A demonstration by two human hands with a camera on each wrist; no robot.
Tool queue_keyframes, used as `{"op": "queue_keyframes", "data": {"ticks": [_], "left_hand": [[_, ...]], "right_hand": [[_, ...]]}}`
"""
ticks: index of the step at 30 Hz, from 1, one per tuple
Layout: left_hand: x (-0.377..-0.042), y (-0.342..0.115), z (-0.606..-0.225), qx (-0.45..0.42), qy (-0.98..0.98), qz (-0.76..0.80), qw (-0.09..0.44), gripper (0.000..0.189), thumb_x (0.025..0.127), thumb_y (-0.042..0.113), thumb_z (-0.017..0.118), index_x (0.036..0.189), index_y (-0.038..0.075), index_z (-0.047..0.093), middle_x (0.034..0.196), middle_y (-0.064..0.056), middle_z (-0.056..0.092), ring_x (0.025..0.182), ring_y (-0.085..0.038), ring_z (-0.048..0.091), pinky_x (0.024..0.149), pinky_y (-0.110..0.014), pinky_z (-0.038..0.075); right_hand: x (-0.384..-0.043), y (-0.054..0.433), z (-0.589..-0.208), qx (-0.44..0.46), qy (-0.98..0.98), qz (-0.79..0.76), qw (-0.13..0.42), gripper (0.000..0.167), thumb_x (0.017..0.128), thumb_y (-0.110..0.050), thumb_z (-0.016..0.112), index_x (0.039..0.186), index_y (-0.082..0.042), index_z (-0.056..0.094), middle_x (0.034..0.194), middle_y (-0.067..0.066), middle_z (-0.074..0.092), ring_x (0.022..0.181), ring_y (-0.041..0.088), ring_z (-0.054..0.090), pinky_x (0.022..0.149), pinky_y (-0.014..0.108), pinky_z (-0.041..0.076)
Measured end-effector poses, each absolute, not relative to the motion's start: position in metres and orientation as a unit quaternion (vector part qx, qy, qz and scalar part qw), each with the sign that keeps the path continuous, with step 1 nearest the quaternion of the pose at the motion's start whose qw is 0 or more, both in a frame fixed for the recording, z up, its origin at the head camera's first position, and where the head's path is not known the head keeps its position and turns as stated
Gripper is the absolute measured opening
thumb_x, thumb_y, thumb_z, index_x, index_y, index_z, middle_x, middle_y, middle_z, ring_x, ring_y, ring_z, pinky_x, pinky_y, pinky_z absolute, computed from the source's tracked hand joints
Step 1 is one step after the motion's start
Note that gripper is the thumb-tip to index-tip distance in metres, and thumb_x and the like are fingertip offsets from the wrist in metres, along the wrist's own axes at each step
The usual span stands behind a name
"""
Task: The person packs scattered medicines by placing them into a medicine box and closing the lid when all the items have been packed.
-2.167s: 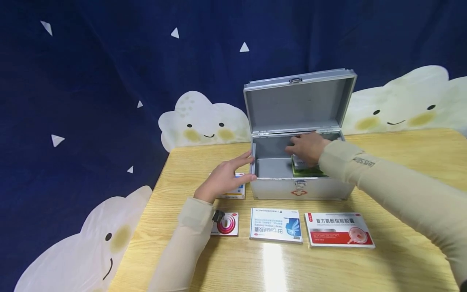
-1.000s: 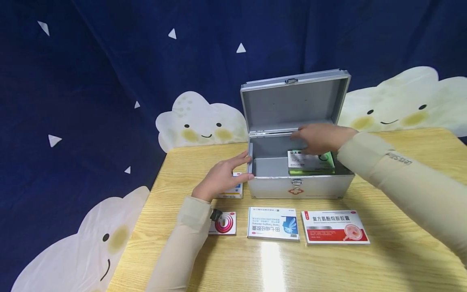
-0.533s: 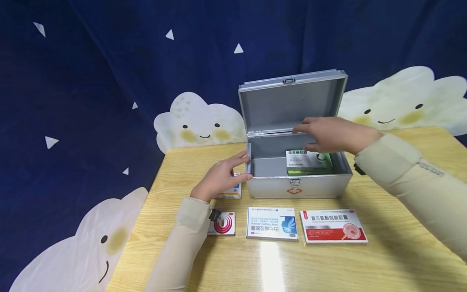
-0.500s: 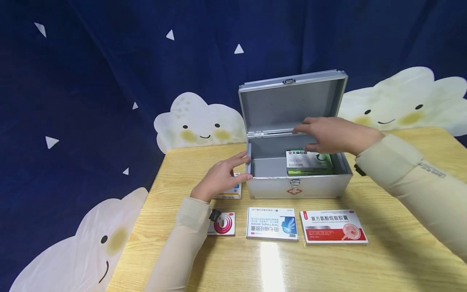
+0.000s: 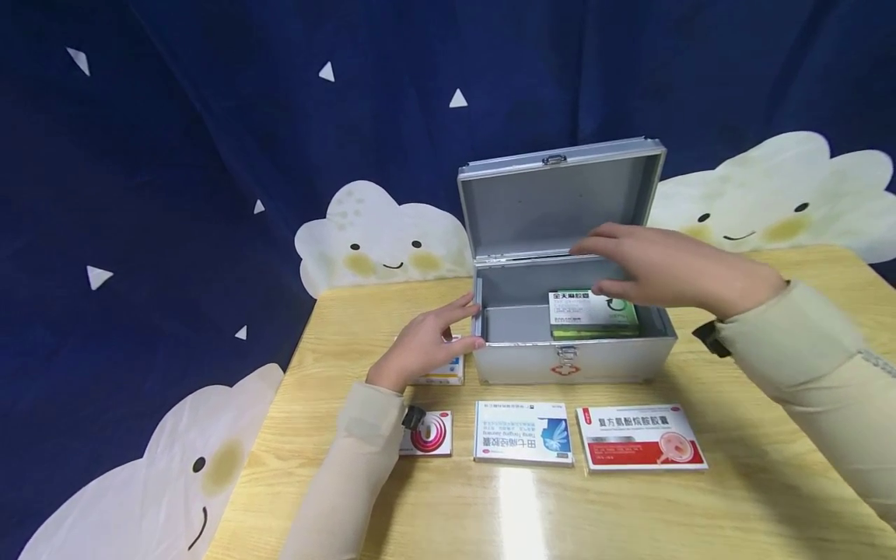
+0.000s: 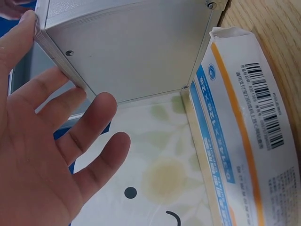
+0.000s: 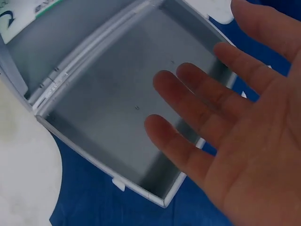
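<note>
A silver metal medicine case (image 5: 518,364) stands on the table with its lid raised. My left hand (image 5: 425,342) rests against the case's left side, thumb and fingertips at its rim; the left wrist view shows the fingers spread along that wall (image 6: 127,56). My right hand (image 5: 672,268) hovers over the case's right part, fingers extended and holding nothing. Below it, inside the case, a white and green medicine box (image 5: 581,309) lies on another green one. In the right wrist view the right hand's palm (image 7: 254,155) faces the inside of the lid (image 7: 122,99).
In front of the case lie a red-ringed medicine box (image 5: 432,434), a blue and white one (image 5: 523,435) and a red and white one (image 5: 640,442). A blue, orange and white box (image 6: 249,136) lies left of the case, partly behind my left hand. A blue curtain (image 5: 392,93) hangs behind the table.
My right hand has let go of the white and green box in the case, then risen and drawn back to the right. The left hand stays at the case's side.
</note>
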State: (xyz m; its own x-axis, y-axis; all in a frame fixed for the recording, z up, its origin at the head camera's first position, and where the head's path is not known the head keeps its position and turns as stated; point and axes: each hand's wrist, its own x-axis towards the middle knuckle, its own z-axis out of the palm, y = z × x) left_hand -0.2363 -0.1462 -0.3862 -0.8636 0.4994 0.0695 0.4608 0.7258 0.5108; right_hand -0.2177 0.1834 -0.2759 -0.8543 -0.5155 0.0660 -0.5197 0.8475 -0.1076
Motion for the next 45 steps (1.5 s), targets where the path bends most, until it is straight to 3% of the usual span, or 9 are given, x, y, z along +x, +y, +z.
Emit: {"op": "queue_keyframes", "data": {"ticks": [4, 14, 21, 37, 41, 43, 45], "left_hand": [[-0.234, -0.145, -0.391, 0.260, 0.925, 0.272, 0.042, 0.063, 0.091, 0.051, 0.066, 0.147, 0.027, 0.050, 0.159, 0.018, 0.037, 0.065, -0.010, 0.053, 0.061, -0.025, 0.044], [-0.229, -0.149, -0.393, 0.253, 0.926, 0.276, 0.043, 0.065, 0.090, 0.053, 0.066, 0.147, 0.027, 0.050, 0.159, 0.017, 0.037, 0.057, -0.009, 0.051, 0.055, -0.025, 0.042], [-0.229, -0.153, -0.392, 0.247, 0.929, 0.273, 0.038, 0.064, 0.089, 0.055, 0.066, 0.146, 0.028, 0.051, 0.158, 0.018, 0.038, 0.059, -0.008, 0.051, 0.058, -0.025, 0.042], [-0.233, -0.150, -0.390, 0.258, 0.929, 0.263, 0.024, 0.063, 0.089, 0.056, 0.066, 0.144, 0.029, 0.053, 0.157, 0.019, 0.039, 0.058, -0.008, 0.049, 0.056, -0.024, 0.040], [-0.234, -0.149, -0.388, 0.259, 0.931, 0.258, 0.014, 0.061, 0.089, 0.055, 0.066, 0.144, 0.029, 0.054, 0.157, 0.019, 0.039, 0.071, -0.010, 0.056, 0.064, -0.028, 0.046], [-0.235, -0.149, -0.388, 0.264, 0.932, 0.250, 0.011, 0.062, 0.090, 0.055, 0.065, 0.144, 0.029, 0.053, 0.158, 0.018, 0.038, 0.092, -0.013, 0.064, 0.080, -0.033, 0.052], [-0.235, -0.148, -0.387, 0.270, 0.933, 0.238, 0.002, 0.062, 0.090, 0.056, 0.065, 0.143, 0.028, 0.054, 0.158, 0.015, 0.039, 0.116, -0.019, 0.063, 0.100, -0.041, 0.050]], "right_hand": [[-0.211, 0.193, -0.278, 0.250, -0.966, 0.061, 0.022, 0.057, 0.089, -0.030, 0.073, 0.141, -0.016, 0.055, 0.143, 0.017, 0.053, 0.121, 0.039, 0.059, 0.095, 0.061, 0.049], [-0.194, 0.196, -0.277, 0.246, -0.967, 0.059, 0.034, 0.057, 0.088, -0.030, 0.074, 0.140, -0.016, 0.056, 0.143, 0.017, 0.054, 0.122, 0.039, 0.059, 0.098, 0.059, 0.049], [-0.184, 0.198, -0.274, 0.284, -0.954, 0.058, 0.079, 0.052, 0.087, -0.027, 0.075, 0.135, -0.015, 0.060, 0.138, 0.015, 0.058, 0.117, 0.037, 0.062, 0.095, 0.058, 0.050], [-0.157, 0.214, -0.288, 0.314, -0.942, 0.055, 0.110, 0.054, 0.084, -0.028, 0.078, 0.134, -0.016, 0.061, 0.135, 0.012, 0.061, 0.113, 0.036, 0.064, 0.091, 0.058, 0.052], [-0.152, 0.218, -0.294, 0.349, -0.924, 0.056, 0.149, 0.055, 0.080, -0.023, 0.080, 0.131, -0.014, 0.063, 0.129, 0.012, 0.064, 0.108, 0.035, 0.066, 0.087, 0.057, 0.053], [-0.148, 0.219, -0.297, 0.355, -0.919, 0.056, 0.163, 0.055, 0.077, -0.022, 0.082, 0.129, -0.013, 0.063, 0.127, 0.012, 0.064, 0.106, 0.034, 0.066, 0.086, 0.056, 0.053], [-0.144, 0.219, -0.301, 0.362, -0.914, 0.054, 0.174, 0.056, 0.075, -0.021, 0.083, 0.127, -0.013, 0.064, 0.125, 0.011, 0.065, 0.103, 0.032, 0.067, 0.083, 0.054, 0.054]]}}
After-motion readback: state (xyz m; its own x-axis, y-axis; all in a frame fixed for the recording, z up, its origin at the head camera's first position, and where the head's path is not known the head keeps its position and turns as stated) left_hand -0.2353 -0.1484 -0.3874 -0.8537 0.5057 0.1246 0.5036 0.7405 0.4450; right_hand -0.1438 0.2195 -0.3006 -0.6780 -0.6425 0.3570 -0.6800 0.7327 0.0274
